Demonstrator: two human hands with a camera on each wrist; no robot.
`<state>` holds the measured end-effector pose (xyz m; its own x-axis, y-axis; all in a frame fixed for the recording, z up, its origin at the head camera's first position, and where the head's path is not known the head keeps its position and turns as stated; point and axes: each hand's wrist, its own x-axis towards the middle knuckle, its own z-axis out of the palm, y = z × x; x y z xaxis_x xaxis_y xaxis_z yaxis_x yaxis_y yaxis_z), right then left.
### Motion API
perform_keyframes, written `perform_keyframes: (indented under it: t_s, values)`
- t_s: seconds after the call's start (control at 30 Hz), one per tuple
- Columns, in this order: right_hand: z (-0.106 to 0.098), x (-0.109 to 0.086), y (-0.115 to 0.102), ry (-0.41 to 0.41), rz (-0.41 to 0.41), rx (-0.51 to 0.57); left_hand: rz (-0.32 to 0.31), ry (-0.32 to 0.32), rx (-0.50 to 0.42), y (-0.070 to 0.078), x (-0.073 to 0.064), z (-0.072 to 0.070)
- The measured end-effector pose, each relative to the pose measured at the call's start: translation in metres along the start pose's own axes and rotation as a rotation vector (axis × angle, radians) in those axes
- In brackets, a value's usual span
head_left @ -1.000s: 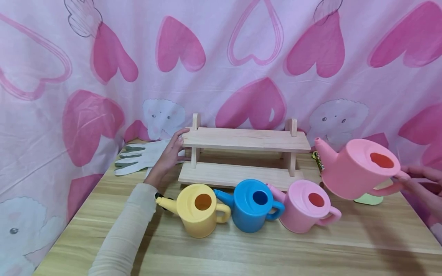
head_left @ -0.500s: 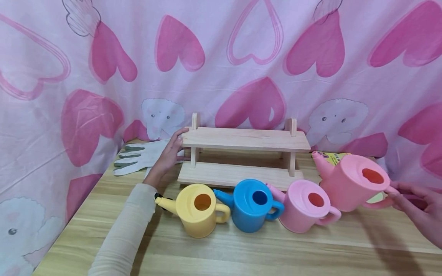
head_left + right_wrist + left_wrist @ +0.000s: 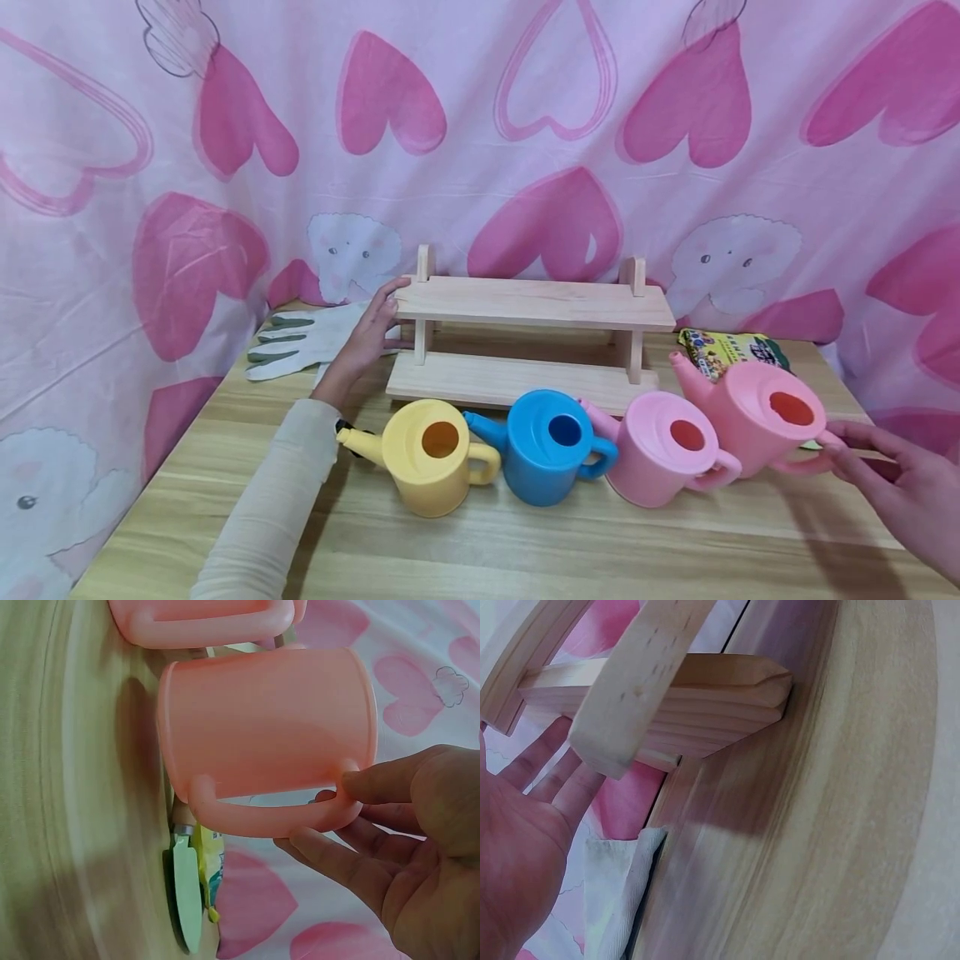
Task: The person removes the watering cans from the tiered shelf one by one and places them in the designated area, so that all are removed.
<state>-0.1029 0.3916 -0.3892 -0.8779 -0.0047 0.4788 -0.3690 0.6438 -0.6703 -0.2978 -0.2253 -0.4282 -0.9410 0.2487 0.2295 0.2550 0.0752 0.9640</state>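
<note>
In the head view my right hand [image 3: 911,487] pinches the handle of a coral-pink watering can [image 3: 757,417], thumb and fingertips on its upper part. The right wrist view has this can [image 3: 270,727] upright, its base seemingly just above the tabletop. My left hand [image 3: 367,337] touches the left end of a two-tier wooden shelf [image 3: 532,302]. Its fingers [image 3: 574,791] reach out fairly straight behind the shelf's end piece, palm showing. Before the shelf stand a yellow watering can [image 3: 427,458], a blue one [image 3: 546,450] and a light pink one [image 3: 652,450], spouts to the left.
White-and-grey work gloves [image 3: 300,342] lie left of the shelf. A yellow printed packet [image 3: 738,350] lies at the back right. Beside it, in the right wrist view, is a green-bladed trowel [image 3: 186,892]. A heart-patterned curtain [image 3: 540,100] closes off the back of the wooden table [image 3: 450,567].
My right hand has lowered the coral-pink watering can and brought it left, close behind the light pink one, uncovering the yellow packet. The left hand and shelf have stayed put.
</note>
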Motion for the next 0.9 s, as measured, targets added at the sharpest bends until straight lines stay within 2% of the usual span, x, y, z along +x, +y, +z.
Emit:
perform_keyframes:
  t_s: [0.33, 0.67, 0.9]
  values:
    - [0.002, -0.008, 0.0, -0.031, 0.113, -0.133, -0.004, -0.001, 0.015, 0.002, -0.001, 0.001]
    - [0.002, -0.013, 0.007, -0.059, 0.135, -0.199, -0.007, 0.004, 0.029, 0.003, -0.002, 0.002]
    - [0.004, -0.018, 0.009, -0.045, 0.089, -0.131, -0.012, 0.007, 0.04, 0.003, -0.001, 0.002]
